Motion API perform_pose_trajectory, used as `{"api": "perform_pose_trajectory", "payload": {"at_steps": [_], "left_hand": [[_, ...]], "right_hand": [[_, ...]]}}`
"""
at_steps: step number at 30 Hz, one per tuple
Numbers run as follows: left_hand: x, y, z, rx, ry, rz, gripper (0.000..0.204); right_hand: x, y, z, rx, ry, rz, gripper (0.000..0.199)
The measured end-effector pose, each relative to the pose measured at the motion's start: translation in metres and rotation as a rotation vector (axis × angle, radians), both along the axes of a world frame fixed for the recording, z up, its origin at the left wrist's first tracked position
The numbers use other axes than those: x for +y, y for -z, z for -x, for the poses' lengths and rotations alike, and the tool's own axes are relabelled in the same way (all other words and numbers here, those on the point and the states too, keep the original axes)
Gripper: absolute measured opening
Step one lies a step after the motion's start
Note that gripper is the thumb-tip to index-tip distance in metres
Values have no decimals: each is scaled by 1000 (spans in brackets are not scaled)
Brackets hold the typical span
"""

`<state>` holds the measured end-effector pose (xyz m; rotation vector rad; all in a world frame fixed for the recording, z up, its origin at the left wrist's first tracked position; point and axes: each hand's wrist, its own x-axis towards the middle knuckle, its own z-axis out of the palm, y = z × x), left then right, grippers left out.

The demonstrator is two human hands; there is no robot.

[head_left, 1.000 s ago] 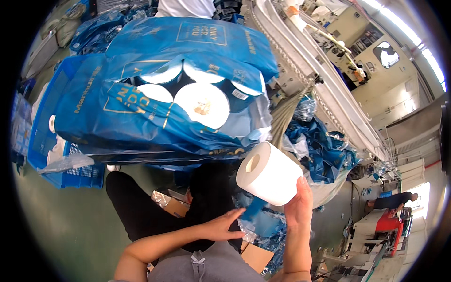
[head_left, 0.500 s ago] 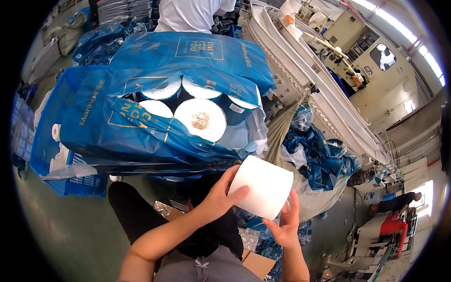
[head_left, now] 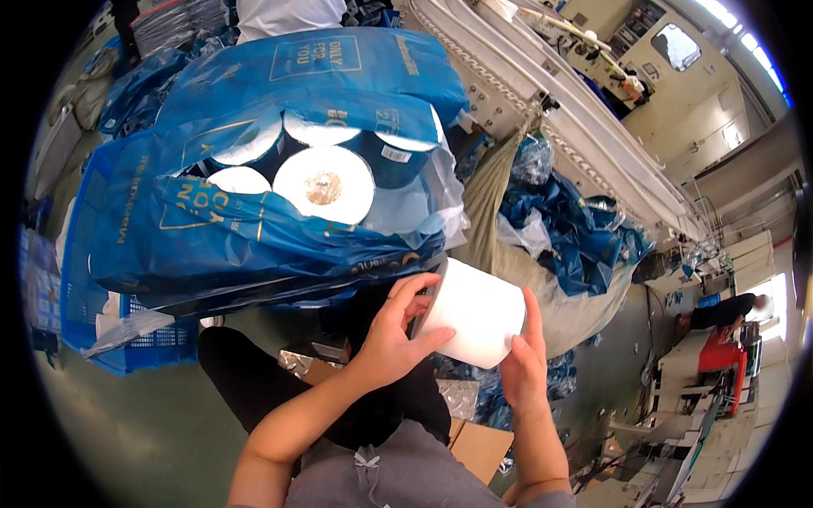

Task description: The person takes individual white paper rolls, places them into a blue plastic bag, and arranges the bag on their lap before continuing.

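Head view, white roll: I have the white roll tilted just right of centre, below the lower-right corner of the torn blue bag.
Change: a second ago only the right hand carried it; now the left hand grips it too, so its weight looks shared.
Left hand: curled round the left end, thumb along the side.
Right hand: holds the right end.
In the way: left fingers partly hide the end face; film partly covers the bagged rolls.
Around: blue crate, left; sack of crumpled film, right; conveyor, upper right; cardboard, lower centre.
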<state>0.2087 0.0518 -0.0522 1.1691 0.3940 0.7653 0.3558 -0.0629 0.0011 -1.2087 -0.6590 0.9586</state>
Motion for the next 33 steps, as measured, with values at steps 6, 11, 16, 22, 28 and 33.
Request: {"api": "perform_pose_trajectory", "payload": {"at_steps": [6,11,16,22,28,33], "left_hand": [[0,-9,1,113,6,-24,60],[-3,-6,3,106,20,-99,62],[-2,7,3,-23,-73,66,69],[10,13,-2,1,-123,523,65],[-2,14,4,-96,-100,302,76],[-7,14,7,-118,-72,152,81]], "right_hand": [[0,8,-8,269,81,244,62],[-3,19,-16,398,54,237,59],[-4,12,-2,61,-113,17,75],[-20,36,-2,-885,-343,100,98],[-9,29,16,-366,-151,12,92],[-5,21,19,-110,-24,65,88]]}}
